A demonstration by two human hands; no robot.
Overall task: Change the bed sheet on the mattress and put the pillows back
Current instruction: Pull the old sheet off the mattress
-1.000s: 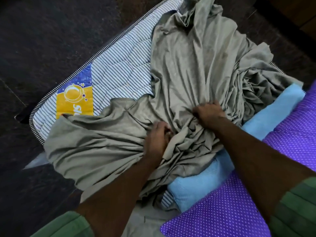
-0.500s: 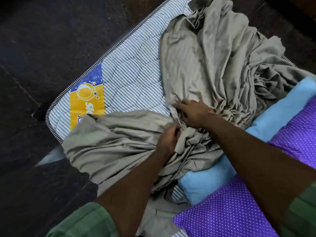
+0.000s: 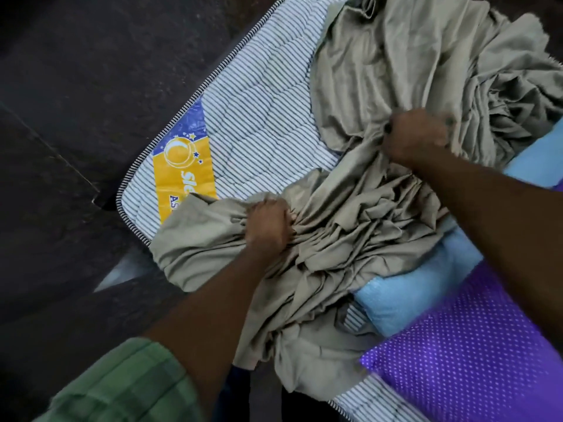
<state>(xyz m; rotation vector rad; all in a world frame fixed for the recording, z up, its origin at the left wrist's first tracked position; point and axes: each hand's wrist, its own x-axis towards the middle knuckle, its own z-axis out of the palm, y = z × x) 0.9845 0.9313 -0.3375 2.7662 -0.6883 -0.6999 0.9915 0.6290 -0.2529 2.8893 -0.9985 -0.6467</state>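
Fingers of both hands are curled tight into the khaki bed sheet [image 3: 380,123], each closing a fistful of bunched cloth. One hand, the left hand [image 3: 268,228], grips a gathered ridge close to the near-left corner of the mattress [image 3: 259,126], just beside the yellow and blue label [image 3: 182,172] that the sheet's edge partly covers. Its partner, the right hand [image 3: 416,138], holds a second bunch farther up and to the right, well apart from the left, with folds drawn between the two fists. Crumpled cloth lies heaped across the middle and right of the mattress, leaving a bare striped stretch along the left side up to the corded edge. At the near end the sheet spills over the mattress edge toward the person. A light blue pillow [image 3: 426,287] lies on the right, partly under the sheet, and a purple dotted pillow [image 3: 463,360] sits beside it, nearer the person. Dark floor [image 3: 76,86] runs open along the left side of the mattress and past its corner. Green checked sleeve [image 3: 128,388] covers the left upper arm.
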